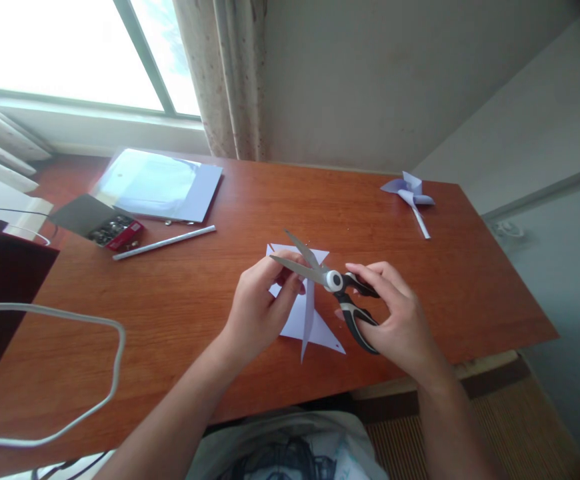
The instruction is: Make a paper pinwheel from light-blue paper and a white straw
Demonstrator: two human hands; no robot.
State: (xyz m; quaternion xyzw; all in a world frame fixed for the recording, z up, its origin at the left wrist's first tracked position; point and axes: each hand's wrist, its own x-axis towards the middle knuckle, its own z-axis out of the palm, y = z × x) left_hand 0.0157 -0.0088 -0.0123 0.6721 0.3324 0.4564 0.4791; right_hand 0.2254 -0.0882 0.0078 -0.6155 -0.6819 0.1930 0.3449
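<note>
My right hand [395,307] grips the black and white handles of a pair of scissors [335,281], whose blades are spread and point to the left. My left hand [265,300] is closed, thumb and fingers pinched on a cut piece of white paper [297,320]. The paper has pointed corners, with a small dark hole near the lower right one. One blade crosses in front of my left fingertips. Whether the blades touch the paper, I cannot tell. Part of the sheet is hidden behind my left hand and the scissors.
A finished paper pinwheel [410,193] lies at the back right of the wooden table [470,293]. To the left are a rolled paper stick [165,243], an opened box of metal pieces [113,230] and a plastic sleeve of paper [157,183]. A white cable [117,360] loops at front left.
</note>
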